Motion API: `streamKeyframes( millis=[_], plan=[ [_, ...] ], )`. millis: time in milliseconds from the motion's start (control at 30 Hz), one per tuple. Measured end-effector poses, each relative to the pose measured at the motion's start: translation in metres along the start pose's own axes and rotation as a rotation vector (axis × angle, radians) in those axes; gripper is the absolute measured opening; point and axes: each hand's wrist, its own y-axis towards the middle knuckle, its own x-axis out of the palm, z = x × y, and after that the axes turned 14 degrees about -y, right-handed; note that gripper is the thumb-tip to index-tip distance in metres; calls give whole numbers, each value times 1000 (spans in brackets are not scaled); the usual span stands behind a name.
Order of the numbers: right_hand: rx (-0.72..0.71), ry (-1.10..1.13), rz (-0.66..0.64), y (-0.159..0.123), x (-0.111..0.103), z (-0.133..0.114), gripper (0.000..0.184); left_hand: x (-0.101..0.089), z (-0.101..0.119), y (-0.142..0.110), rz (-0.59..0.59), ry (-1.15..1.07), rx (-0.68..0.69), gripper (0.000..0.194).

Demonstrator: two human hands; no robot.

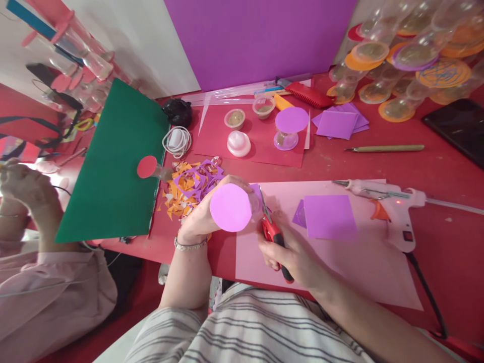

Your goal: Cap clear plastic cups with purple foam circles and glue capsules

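My left hand (202, 214) is closed round a clear plastic cup that carries a round purple paper disc (230, 207), held tilted over the table's near edge. My right hand (291, 254) grips red-handled scissors (273, 234), whose blades touch the disc's right rim. Under both hands lies a pale pink sheet (340, 262). On that sheet, just right of the scissors, rests a purple paper square (329, 216).
A glue gun (393, 204) lies at the right with its cord trailing off. Orange and purple scraps (189, 189) heap beside a green board (113, 166). Finished cups (289, 128) stand on a red sheet; more are stacked far right. Another person's hand (22, 186) is at left.
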Motion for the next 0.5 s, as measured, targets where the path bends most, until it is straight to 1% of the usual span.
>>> streamKeyframes(
  millis=[67,167,400,500],
  plan=[
    [6,-9,6,0,0,0,26,2,2,1,-1,14,21,51],
    [33,-12,9,-1,0,1,25,2,2,1,-11,11,17,50],
    [65,15,-11,-1,1,2,29,-4,-3,0,-39,35,45,51],
    [73,7,-13,-2,0,0,30,-6,-2,-1,-32,53,26,51]
  ],
)
